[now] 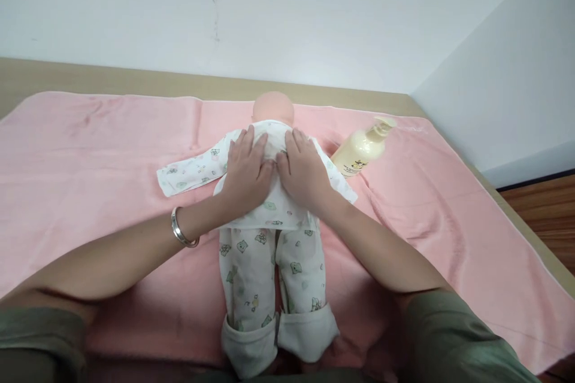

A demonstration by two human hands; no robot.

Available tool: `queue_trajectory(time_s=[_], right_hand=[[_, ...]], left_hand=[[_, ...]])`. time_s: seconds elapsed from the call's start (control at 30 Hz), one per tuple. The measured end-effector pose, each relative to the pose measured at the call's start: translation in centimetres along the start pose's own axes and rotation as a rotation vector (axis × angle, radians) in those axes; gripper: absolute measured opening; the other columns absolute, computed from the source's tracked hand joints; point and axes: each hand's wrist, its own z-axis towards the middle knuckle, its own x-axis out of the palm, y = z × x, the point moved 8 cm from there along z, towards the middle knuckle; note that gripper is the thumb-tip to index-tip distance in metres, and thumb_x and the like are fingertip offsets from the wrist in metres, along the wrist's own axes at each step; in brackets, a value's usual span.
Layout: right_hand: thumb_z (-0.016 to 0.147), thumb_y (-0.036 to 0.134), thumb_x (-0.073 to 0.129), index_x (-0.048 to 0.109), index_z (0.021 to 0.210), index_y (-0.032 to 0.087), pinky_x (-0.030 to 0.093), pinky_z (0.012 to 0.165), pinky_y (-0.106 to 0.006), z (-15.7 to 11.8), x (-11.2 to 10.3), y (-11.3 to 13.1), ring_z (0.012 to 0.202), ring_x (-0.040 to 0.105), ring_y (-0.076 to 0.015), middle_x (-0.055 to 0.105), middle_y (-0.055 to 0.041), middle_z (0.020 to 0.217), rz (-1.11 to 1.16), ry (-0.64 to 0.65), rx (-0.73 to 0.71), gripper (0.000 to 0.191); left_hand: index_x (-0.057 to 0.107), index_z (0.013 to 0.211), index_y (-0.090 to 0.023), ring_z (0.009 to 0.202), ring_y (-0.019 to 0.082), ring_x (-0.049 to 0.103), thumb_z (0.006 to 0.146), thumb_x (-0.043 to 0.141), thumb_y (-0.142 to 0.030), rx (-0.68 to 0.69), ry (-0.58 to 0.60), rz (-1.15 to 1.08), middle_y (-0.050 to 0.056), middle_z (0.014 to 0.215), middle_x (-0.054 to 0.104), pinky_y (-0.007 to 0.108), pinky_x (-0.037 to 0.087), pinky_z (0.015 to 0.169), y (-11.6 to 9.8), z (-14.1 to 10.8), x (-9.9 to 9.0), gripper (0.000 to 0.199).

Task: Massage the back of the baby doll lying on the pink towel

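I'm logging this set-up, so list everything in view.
Doll: 1, pinkish, mid-blanket, head at the far end
Shirt: 1, white with small prints, on the doll
Pants: 1, white with small prints, on its legs, cuffs turned up
Bottle: 1, pale yellow, pump-topped, right of the doll
Blanket: 1, pink, under the doll
Table: 1, tan, under the blanket
Walls: 2, whitish, behind and right
Wood surface: 1, brown, right edge
Bracelet: 1, silver, left wrist
Sleeves: 2, dark green, bottom corners
Forearms: 2, bare, reaching inward
Left grip: 1, bare, flat on the shirt
Right grip: 1, bare, flat on the shirt
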Motion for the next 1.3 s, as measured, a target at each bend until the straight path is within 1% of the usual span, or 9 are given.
queue_trajectory(time_s=[0.13,0.2,0.33,0.47,0.6,0.7,0.8,1.07,1.3], right_hand=[[0.108,0.027,0.034,0.036,0.168,0.001,0.023,0.142,-0.06,-3.3,0.1,3.7,0.171,0.02,-0.0394,0.026,-0.0215,0.179,-0.059,-0.033,-0.165,0.066],[0.108,0.026,0.033,0.036,0.169,0.004,0.019,0.144,-0.059,-3.1,0.2,3.9,0.173,0.017,-0.0363,0.024,-0.0179,0.18,-0.034,0.009,-0.196,0.065],[0.109,0.031,0.035,0.026,0.173,0.005,0.011,0.144,-0.061,0.7,0.5,0.2,0.174,0.013,-0.0324,0.017,-0.0158,0.182,0.083,0.116,-0.049,0.07],[0.109,0.036,0.038,0.028,0.172,0.004,0.011,0.143,-0.06,3.0,0.1,-2.5,0.173,0.015,-0.0365,0.022,-0.0186,0.181,0.103,0.07,0.065,0.071],[0.109,0.031,0.034,0.03,0.17,0.001,0.016,0.143,-0.06,0.5,0.1,-0.5,0.171,0.019,-0.0399,0.025,-0.0223,0.179,0.026,0.041,0.048,0.068],[0.107,0.027,0.038,0.029,0.171,0.001,0.021,0.142,-0.06,-2.1,0.1,2.2,0.172,0.015,-0.0418,0.021,-0.0241,0.18,-0.03,0.015,-0.045,0.07],[0.105,0.026,0.039,0.027,0.172,0.004,0.023,0.142,-0.062,-2.7,0.1,3.0,0.172,0.012,-0.0412,0.018,-0.0211,0.181,-0.022,0.024,-0.089,0.072],[0.108,0.038,0.042,0.022,0.174,0.005,0.014,0.144,-0.055,2.1,-0.4,-1.7,0.173,0.009,-0.0394,0.012,-0.0241,0.182,0.075,0.145,0.062,0.076],[0.107,0.03,0.041,0.025,0.173,0.004,0.019,0.142,-0.061,-2.4,0.0,2.8,0.172,0.011,-0.0428,0.016,-0.0247,0.181,-0.062,0.056,-0.075,0.072]], left_hand=[[0.055,0.152,-0.011,0.15,0.032,0.054,0.096,0.037,-0.03,-0.086,-0.017,-0.081,0.018,0.157,0.06,0.054,0.038,0.135,2.1,3.2,-0.9,0.062],[0.061,0.146,-0.01,0.148,0.032,0.056,0.097,0.035,-0.031,-0.059,-0.005,-0.066,0.018,0.154,0.063,0.052,0.039,0.135,2.3,3.7,-0.9,0.06],[0.055,0.153,-0.008,0.163,0.034,0.04,0.103,0.034,-0.036,0.049,-0.021,0.006,0.019,0.167,0.051,0.056,0.027,0.14,1.0,1.4,-0.3,0.061],[0.05,0.158,-0.008,0.168,0.031,0.031,0.104,0.031,-0.028,0.182,-0.034,0.005,0.018,0.173,0.042,0.059,0.022,0.142,-0.7,-1.3,0.5,0.06],[0.051,0.158,-0.009,0.166,0.029,0.035,0.096,0.038,-0.025,0.076,-0.013,-0.063,0.015,0.171,0.046,0.054,0.025,0.142,0.6,0.4,0.2,0.065],[0.061,0.149,-0.011,0.156,0.03,0.05,0.093,0.04,-0.026,-0.063,-0.005,-0.1,0.014,0.162,0.058,0.05,0.035,0.139,2.3,3.1,-0.8,0.062],[0.069,0.138,-0.013,0.145,0.031,0.06,0.094,0.036,-0.028,-0.073,0.015,-0.092,0.014,0.152,0.067,0.052,0.044,0.133,2.7,4.2,-1.1,0.056],[0.056,0.152,-0.005,0.162,0.028,0.044,0.102,0.035,-0.026,0.37,-0.014,0.122,0.019,0.166,0.053,0.056,0.028,0.141,-2.2,-1.3,0.1,0.059],[0.057,0.154,-0.013,0.158,0.032,0.048,0.097,0.036,-0.03,-0.023,0.061,0.006,0.015,0.166,0.054,0.056,0.034,0.138,2.5,3.7,-0.7,0.063]])
